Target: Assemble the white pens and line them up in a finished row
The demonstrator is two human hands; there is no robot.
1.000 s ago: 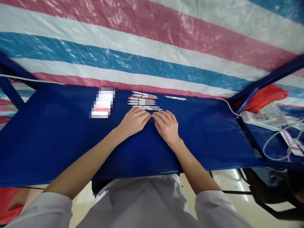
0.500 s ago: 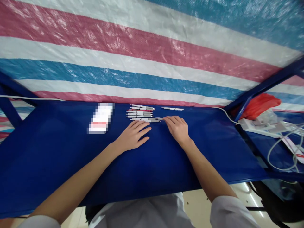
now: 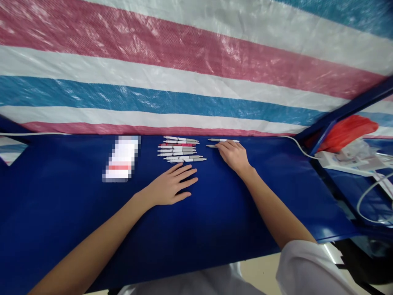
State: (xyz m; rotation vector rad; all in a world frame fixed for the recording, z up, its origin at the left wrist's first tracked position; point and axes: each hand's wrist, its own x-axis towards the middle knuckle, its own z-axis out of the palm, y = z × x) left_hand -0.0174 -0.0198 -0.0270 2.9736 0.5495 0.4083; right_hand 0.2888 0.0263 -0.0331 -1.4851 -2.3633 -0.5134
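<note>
Several white and grey pens (image 3: 178,149) lie side by side near the back of the blue surface (image 3: 215,229), with a red pen (image 3: 179,144) among them. My left hand (image 3: 172,184) rests flat, fingers spread, just in front of the nearest pen of that row. To the right, my right hand (image 3: 233,155) has its fingers closed on a pen (image 3: 211,146); only the pen's grey tip end shows, pointing left. Just behind it lies another white pen (image 3: 223,140), parallel to the back edge.
A blurred-out white rectangle (image 3: 121,159) lies left of the pens. At far right are a white power strip (image 3: 344,164), cables and a red plastic bag (image 3: 350,132) beyond a blue metal frame. A striped plastic sheet (image 3: 184,69) hangs behind the surface.
My right hand has carried its pen away from the row, back and right, beside the lone pen. My left hand has drawn slightly toward me, off the nearest pens. The view has shifted a little.
</note>
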